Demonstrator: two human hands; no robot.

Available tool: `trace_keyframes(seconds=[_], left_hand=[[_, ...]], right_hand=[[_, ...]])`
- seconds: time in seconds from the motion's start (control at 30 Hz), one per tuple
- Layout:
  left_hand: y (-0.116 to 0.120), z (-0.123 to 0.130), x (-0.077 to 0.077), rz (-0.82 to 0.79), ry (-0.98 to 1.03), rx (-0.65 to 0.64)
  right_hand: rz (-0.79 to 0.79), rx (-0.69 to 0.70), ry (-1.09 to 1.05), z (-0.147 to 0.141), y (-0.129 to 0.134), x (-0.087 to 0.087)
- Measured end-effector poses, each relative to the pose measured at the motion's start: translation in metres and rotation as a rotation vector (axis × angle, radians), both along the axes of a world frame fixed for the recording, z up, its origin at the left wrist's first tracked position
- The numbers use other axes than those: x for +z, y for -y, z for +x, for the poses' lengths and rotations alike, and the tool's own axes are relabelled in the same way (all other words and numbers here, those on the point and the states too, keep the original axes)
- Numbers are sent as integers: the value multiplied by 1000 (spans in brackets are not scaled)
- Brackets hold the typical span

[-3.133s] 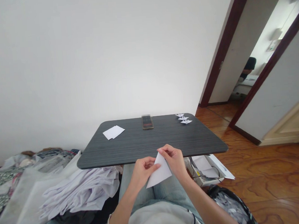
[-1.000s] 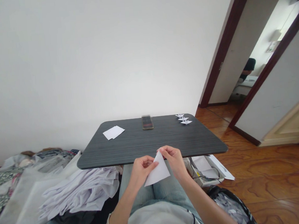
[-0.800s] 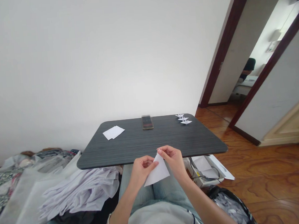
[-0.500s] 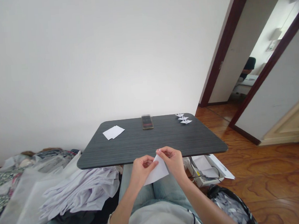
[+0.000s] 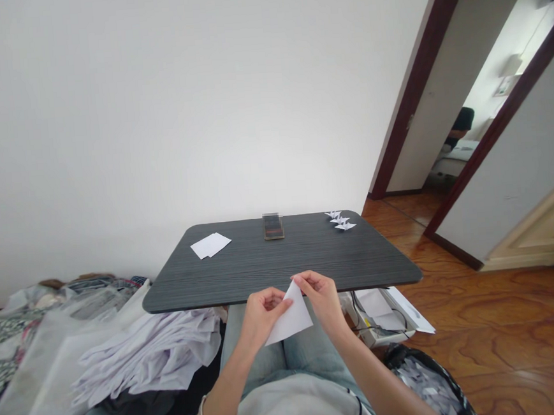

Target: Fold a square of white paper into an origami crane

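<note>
A folded white sheet of paper (image 5: 290,319) is held in the air just in front of the table's near edge, above my lap. Its left side is pinched between the thumb and fingers of my left hand (image 5: 265,312). My right hand (image 5: 320,293) grips the paper's upper corner with thumb and forefinger. On the dark table (image 5: 243,271), white sheets of paper (image 5: 211,244) lie overlapping at the left. Several small folded paper cranes (image 5: 344,226) stand in a row at the far right.
A phone-like object (image 5: 273,227) rests at the table's far middle. Left of the table are piled clothes (image 5: 149,352) and a clear plastic bag. On the right, a white box (image 5: 381,317) with cables and a black bag (image 5: 429,381) of paper scraps sit on the wooden floor.
The paper tilts very slightly, and a bit more of its upper corner shows. Both hands stay almost in place with their grips kept.
</note>
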State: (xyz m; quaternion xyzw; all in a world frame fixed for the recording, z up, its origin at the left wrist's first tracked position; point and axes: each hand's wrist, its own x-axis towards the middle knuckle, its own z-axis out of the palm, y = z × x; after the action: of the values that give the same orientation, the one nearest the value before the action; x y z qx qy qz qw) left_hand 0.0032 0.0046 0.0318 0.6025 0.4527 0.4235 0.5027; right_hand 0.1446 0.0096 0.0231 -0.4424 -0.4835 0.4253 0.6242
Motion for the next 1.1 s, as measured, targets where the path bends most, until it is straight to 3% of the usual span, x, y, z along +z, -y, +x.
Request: trace_keyframes(seconds=[0.33, 0.77, 1.1], left_hand=[[-1, 1, 1, 9, -32, 26], [0, -1, 0, -26, -15, -22], [0, -1, 2, -15, 2, 15]], right_hand=[[5, -84, 57, -1, -3, -3], [-27, 35, -45, -1, 1, 7], [6, 9, 10, 2, 0, 1]])
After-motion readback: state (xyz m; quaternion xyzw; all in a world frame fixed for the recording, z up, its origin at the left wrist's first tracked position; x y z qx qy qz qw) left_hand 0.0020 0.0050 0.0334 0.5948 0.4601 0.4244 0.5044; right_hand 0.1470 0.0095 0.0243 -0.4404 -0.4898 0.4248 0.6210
